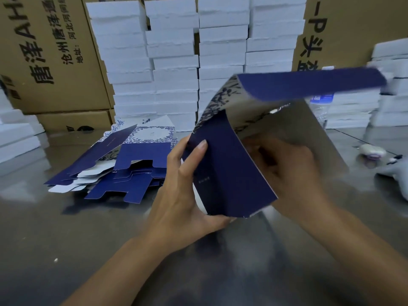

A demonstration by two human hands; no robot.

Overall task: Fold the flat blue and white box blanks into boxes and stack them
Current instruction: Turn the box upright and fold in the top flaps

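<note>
Two hands are working a half-folded box blank (231,173) just above the bench (66,239). The left hand (183,195) is gripping the blank's dark blue side panel, thumb lying along the outer face. The right hand (287,173) is reaching inside, fingers curling behind that panel; whether it is gripping cannot be told. A pile of flat blanks (123,164) is lying left of the left hand, while stacks of white boxes (174,62) and brown cartons (55,62) are standing beyond both hands.
</note>
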